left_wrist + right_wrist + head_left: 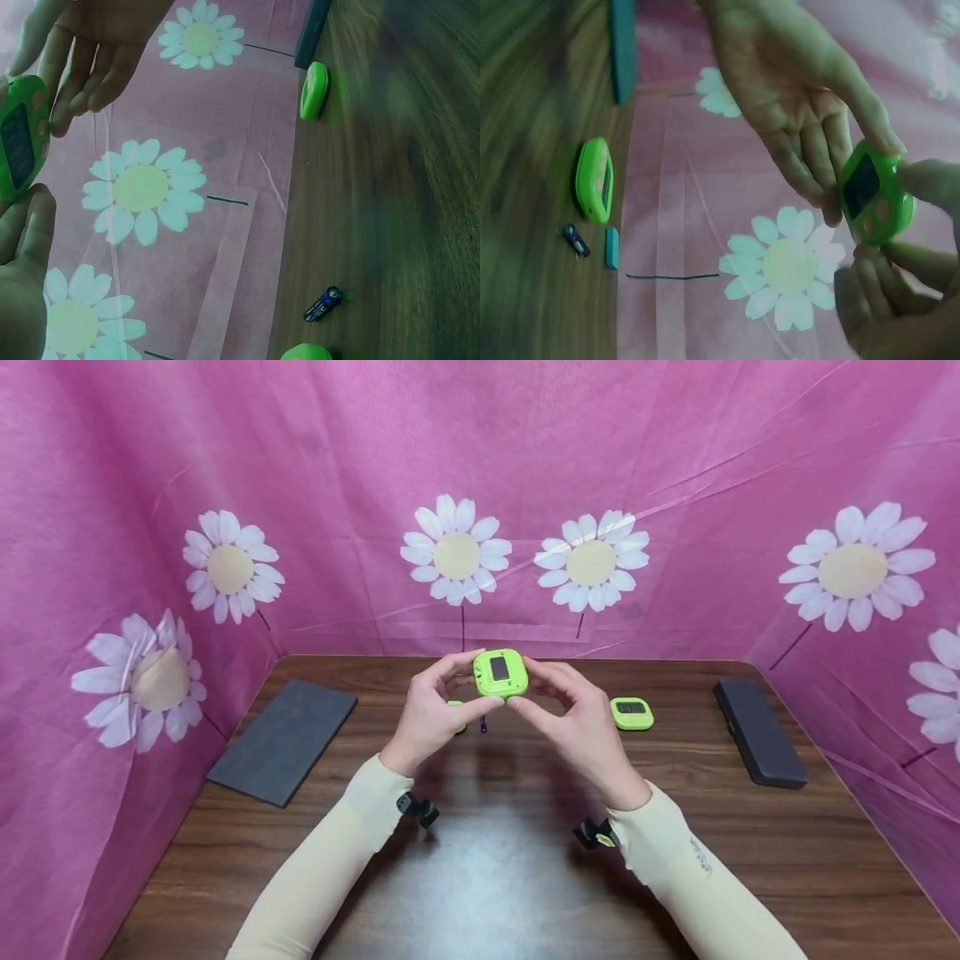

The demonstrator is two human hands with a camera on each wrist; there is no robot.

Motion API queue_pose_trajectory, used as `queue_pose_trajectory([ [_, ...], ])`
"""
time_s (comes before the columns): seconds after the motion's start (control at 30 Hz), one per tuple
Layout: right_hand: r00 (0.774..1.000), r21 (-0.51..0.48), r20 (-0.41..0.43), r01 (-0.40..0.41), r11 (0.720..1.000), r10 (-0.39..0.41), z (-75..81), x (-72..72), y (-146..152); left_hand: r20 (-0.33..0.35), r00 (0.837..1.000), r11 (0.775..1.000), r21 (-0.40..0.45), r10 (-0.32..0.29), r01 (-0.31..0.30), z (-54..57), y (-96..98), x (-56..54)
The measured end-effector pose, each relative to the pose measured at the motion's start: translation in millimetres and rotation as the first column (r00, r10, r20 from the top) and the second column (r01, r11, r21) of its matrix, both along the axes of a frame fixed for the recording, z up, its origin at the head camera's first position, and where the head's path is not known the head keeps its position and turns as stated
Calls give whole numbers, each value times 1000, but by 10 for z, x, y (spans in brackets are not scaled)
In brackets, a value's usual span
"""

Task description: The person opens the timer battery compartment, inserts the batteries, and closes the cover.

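Note:
Both hands hold a lime-green digital timer (pixel 517 685) up above the table, its back with a dark rectangular patch turned to the head camera. The screen and round buttons of this timer (pixel 883 201) show in the wrist views. My left hand (pixel 431 714) pinches its left side between thumb and fingers. At its right side my right hand (pixel 581 722) grips it in the same manner. A second green timer (pixel 632 713) lies on the table beyond the right hand. Mostly hidden behind the left hand is another green timer (pixel 594 180), with a small dark blue battery (pixel 324 304) near it.
A flat dark grey board (pixel 285 743) lies on the left of the wooden table (pixel 480 860). On the right is a long black case (pixel 759 732). A pink cloth (pixel 360 460) with printed daisies hangs behind the table and along its sides.

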State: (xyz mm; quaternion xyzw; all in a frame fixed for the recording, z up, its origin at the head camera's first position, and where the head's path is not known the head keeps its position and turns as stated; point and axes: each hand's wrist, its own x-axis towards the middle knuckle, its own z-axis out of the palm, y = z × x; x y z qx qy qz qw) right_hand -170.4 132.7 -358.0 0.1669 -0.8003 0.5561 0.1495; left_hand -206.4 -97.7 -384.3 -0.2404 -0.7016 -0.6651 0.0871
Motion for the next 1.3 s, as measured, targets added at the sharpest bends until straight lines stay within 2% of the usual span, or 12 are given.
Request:
queue_pose_trajectory([
  [0.13,994,77,-59,96,992,-91,-19,70,-53,2,1000,1000,-2,-15,15,2,-4,2],
  [0.27,985,119,-86,157,980,-147,-10,114,-76,10,999,999,-11,-47,47,-6,-4,0],
  [0.6,963,196,-198,223,955,-184,-14,138,-125,31,996,997,-9,-79,79,-6,-19,-7],
  [0.9,958,210,-221,228,951,-181,-24,150,-104,41,995,996,-17,-88,89,-16,10,-10],
  [1.3,952,171,-290,154,973,-99,-27,100,-16,70,991,994,-7,-111,111,-24,25,0],
])
